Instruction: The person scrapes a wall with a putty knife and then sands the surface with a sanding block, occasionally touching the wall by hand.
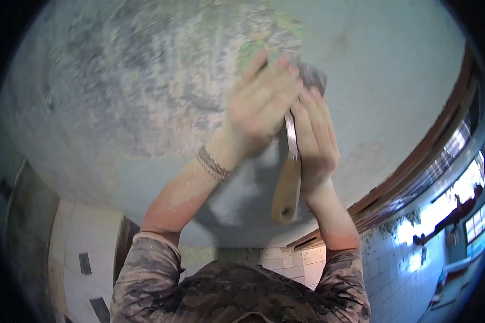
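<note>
Both my arms reach up to a pale blue painted ceiling [393,70]. Between my hands is a scraper [287,188] with a light wooden handle that hangs down toward me. Its metal blade [313,77] lies against the ceiling just above my fingertips. My left hand [261,105], with a braided band at the wrist, presses its fingers over the blade's upper part. My right hand [318,142] wraps the metal neck just above the handle. A large rough patch of scraped paint [145,81], grey and whitish, spreads to the left of the blade.
White tiled walls [285,264] run below the ceiling. A brown wooden frame [415,161] lines the ceiling's right edge, with bright windows [458,199] beyond it. A dark doorway edge [27,226] stands at the left. My camouflage sleeves [226,296] fill the bottom.
</note>
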The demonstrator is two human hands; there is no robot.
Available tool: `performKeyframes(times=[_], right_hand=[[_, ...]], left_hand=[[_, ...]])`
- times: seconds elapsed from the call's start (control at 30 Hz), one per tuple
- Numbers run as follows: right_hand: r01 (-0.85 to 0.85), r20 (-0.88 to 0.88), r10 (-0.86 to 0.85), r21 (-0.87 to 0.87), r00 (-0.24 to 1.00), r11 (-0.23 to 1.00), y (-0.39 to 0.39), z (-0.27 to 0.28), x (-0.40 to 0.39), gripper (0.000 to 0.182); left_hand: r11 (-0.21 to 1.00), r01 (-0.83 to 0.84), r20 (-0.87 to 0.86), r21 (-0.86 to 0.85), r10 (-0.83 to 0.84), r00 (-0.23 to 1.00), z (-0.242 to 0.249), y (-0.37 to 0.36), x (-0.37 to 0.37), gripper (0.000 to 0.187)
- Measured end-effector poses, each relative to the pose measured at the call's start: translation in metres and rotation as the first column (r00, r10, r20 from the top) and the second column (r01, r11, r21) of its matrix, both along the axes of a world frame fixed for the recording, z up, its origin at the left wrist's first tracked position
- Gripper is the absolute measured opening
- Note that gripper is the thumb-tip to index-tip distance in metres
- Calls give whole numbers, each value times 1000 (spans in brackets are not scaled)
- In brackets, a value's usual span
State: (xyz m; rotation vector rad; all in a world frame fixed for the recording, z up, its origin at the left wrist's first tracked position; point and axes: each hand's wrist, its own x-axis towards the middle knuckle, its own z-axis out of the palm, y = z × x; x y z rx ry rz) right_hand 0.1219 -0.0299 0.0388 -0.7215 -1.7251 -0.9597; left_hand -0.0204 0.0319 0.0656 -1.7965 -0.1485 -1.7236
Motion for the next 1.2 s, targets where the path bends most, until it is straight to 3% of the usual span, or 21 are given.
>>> performKeyframes(times=[0.07, 0.13, 0.2, 0.23, 0.3, 0.33, 0.4, 0.47, 0.5, 0.57, 0.63, 0.8, 0.87, 0.9, 0.97, 1.0, 1.07, 1.1, 1.17, 1.2], right_hand=[[-150, 24, 156, -161, 987, 975, -9, -45, 4, 34], [-278, -80, 266, -284, 961, 918, -26, -92, -4, 33], [-224, -323, 116, -320, 939, 921, -37, -149, -14, 31], [-268, -312, 157, -357, 937, 895, -42, -176, -16, 31], [-384, -538, -48, -658, 841, 648, -53, -224, -20, 31], [-414, -526, -20, -692, 850, 592, -59, -245, -21, 31], [-394, -394, -85, -919, 915, 25, -75, -279, -35, 33], [-309, -325, 56, -932, 944, -191, -86, -292, -53, 34], [-288, -321, 122, -929, 939, -232, -90, -295, -64, 34], [-227, -306, 244, -925, 920, -305, -96, -289, -93, 35], [-140, -215, 293, -956, 931, -257, -97, -277, -128, 37], [-68, -160, 292, -951, 943, -302, -100, -293, -204, 41], [98, -19, 326, -936, 945, -338, -107, -302, -247, 43], [124, 1, 344, -933, 939, -337, -112, -303, -268, 43], [196, -3, 495, -916, 869, -349, -127, -308, -316, 45], [213, 7, 500, -910, 866, -356, -133, -304, -339, 45], [285, -45, 729, -902, 683, -323, -142, -289, -374, 47], [286, -38, 717, -901, 696, -326, -143, -285, -384, 47], [249, -77, 696, -901, 714, -355, -145, -282, -399, 49], [254, -64, 682, -899, 729, -356, -145, -282, -402, 49]], left_hand=[[986, -87, -74, -140, 77, 994, -56, -8, -11, 21], [944, -167, -127, -284, 136, 983, -114, -36, -34, 23], [867, -190, -109, -460, 158, 981, -180, -69, -61, 22], [805, -212, -113, -554, 179, 977, -213, -84, -78, 21], [602, -319, -108, -732, 360, 927, -263, -128, -115, 14], [546, -346, -115, -763, 412, 904, -280, -151, -128, 14], [88, -135, -24, -987, 749, 663, -304, -198, -165, 19], [-74, 4, -62, -997, 865, 498, -318, -227, -219, 25], [-66, 34, -44, -997, 897, 440, -325, -240, -246, 27], [-78, 148, -28, -986, 950, 310, -343, -260, -300, 31], [-63, 321, 6, -945, 978, 209, -369, -272, -352, 32], [-54, 583, 32, -811, 990, 137, -414, -290, -458, 35], [-232, 529, -111, -816, 962, 251, -436, -301, -499, 40], [-223, 551, -107, -804, 966, 235, -447, -305, -514, 40], [-434, 393, -263, -811, 869, 419, -462, -314, -542, 45], [-440, 408, -264, -800, 869, 419, -462, -322, -548, 45], [-507, 389, -392, -769, 856, 338, -451, -326, -557, 50], [-510, 431, -428, -744, 860, 279, -446, -329, -570, 53], [-453, 321, -450, -832, 889, 88, -454, -332, -597, 54], [-481, 205, -481, -853, 875, 53, -472, -335, -614, 54]])
